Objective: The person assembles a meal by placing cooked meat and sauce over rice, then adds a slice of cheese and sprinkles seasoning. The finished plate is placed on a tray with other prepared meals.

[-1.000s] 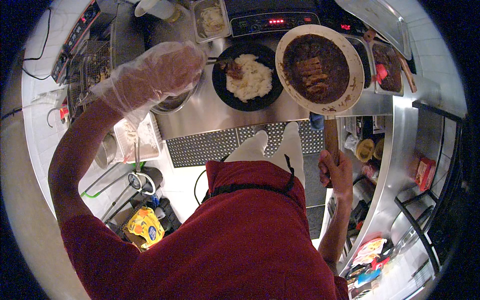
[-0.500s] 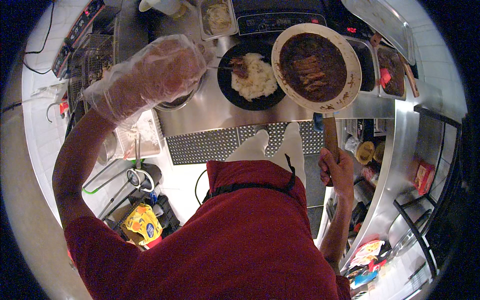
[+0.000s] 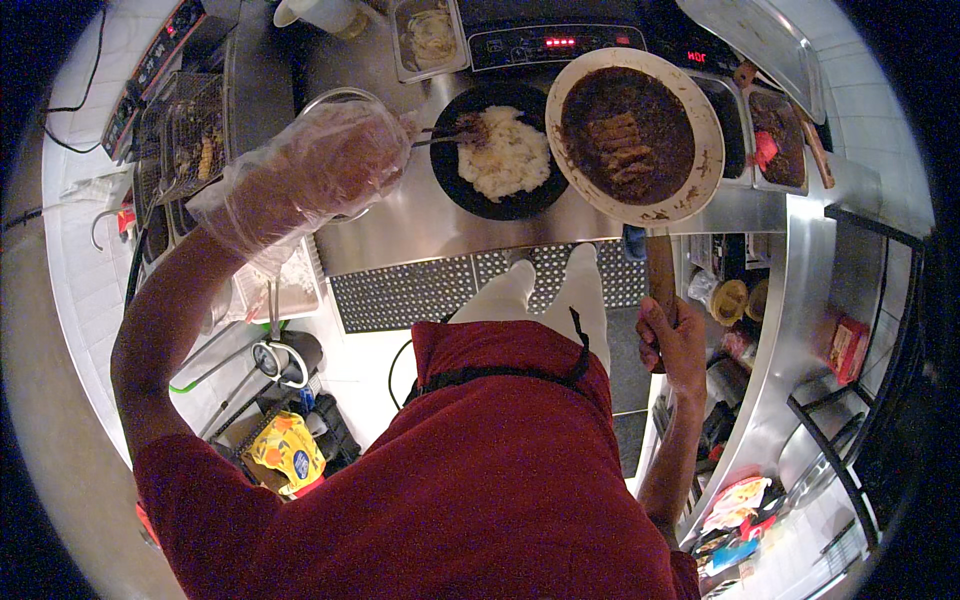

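Left arm bent, elbow out wide left, forearm angled up and inward; left hand inside a loose clear plastic bag-like glove, left of the plate, grip narrow on a thin dark two-pronged utensil pointing right. Right arm straighter, rising from the lower right edge; right hand, bare, has its grip wrapped round the brown handle of a cream pan. Steel desk across the upper part, bright floor below with a dark perforated mat at its foot. Pan with dark sauce and sliced brown strips sits at upper right, its rim overlapping the right edge of the black plate in view. White rice on the plate, brown food at the rice's upper left. Wire baskets far left; control panel with red lights behind the plate; steel tray of pale food beside it, cut off at the top edge. Yellow bag lower left. Steel bowl mostly hidden behind the glove, contents not readable. Left fingers blurred by the plastic. Utensil tips reach the brown food; contact unclear. Pan height over the desk: cannot tell.
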{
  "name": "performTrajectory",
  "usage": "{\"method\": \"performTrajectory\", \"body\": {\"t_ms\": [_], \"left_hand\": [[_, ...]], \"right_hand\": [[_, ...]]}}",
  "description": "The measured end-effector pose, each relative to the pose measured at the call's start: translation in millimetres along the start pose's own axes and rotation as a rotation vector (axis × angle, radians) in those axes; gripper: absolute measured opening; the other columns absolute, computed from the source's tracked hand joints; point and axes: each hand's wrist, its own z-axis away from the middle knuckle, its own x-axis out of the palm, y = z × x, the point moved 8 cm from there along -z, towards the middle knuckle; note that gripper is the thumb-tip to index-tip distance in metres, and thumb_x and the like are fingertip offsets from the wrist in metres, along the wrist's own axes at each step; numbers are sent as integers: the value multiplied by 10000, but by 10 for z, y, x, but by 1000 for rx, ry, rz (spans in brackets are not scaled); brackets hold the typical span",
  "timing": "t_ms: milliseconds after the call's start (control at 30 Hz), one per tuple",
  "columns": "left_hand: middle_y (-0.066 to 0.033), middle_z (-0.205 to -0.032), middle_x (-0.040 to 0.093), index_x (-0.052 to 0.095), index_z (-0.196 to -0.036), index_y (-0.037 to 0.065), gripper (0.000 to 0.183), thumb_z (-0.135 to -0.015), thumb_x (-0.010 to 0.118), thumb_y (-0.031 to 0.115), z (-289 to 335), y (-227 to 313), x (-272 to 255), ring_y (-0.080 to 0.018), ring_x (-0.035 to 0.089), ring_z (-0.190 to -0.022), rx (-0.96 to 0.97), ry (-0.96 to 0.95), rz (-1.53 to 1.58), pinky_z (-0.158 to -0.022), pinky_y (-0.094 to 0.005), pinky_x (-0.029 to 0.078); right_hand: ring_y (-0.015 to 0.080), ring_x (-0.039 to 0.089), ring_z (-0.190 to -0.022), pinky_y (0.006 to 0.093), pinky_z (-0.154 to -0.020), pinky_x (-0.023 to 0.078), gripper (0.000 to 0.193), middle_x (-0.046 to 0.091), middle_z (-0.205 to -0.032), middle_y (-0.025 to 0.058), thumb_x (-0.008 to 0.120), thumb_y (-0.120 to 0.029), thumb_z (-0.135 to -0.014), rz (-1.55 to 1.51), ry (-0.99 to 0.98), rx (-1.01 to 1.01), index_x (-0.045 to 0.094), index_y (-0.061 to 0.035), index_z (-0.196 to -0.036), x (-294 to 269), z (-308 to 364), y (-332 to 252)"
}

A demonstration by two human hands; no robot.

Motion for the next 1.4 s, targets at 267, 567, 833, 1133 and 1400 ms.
{"method": "performTrajectory", "body": {"t_ms": [267,567,833,1133,1400], "left_hand": [[-40,-933,617,572,-1246,76,414,-854,587,210,60,75,237,-216,615,-784,184,-56,-506,-654,-337,523],[-124,-935,660,592,-1255,57,406,-889,674,214,-138,-11,-364,-256,646,-844,-155,157,-56,-731,-385,518],[-144,-830,634,596,-1252,48,401,-897,675,217,-231,165,-144,-301,631,-733,-223,196,150,-632,-400,519],[-85,-877,645,570,-1282,11,441,-910,614,245,-319,404,-146,-233,646,-737,-233,45,-195,-593,-382,516],[-82,-815,582,540,-1304,58,471,-868,598,226,-242,536,-155,-250,603,-682,-240,183,-228,-556,-389,501]], "right_hand": [[65,458,-404,231,-355,344,305,497,-605,-25,656,-331,-978,-18,-11,35,537,-86,-841,38,-20,-8],[61,468,-411,235,-357,343,314,508,-595,-26,676,-333,-964,-4,-18,-6,543,-89,-821,203,-16,-90],[75,497,-426,252,-372,369,316,562,-601,-7,701,-336,-945,68,-19,53,581,-71,-822,268,-9,-68],[80,536,-470,257,-409,412,324,608,-641,11,721,-353,-927,54,-53,28,624,-52,-858,325,-56,-50],[77,535,-475,257,-415,420,318,613,-647,6,727,-348,-925,105,-46,23,629,-53,-860,354,-54,-43]]}}
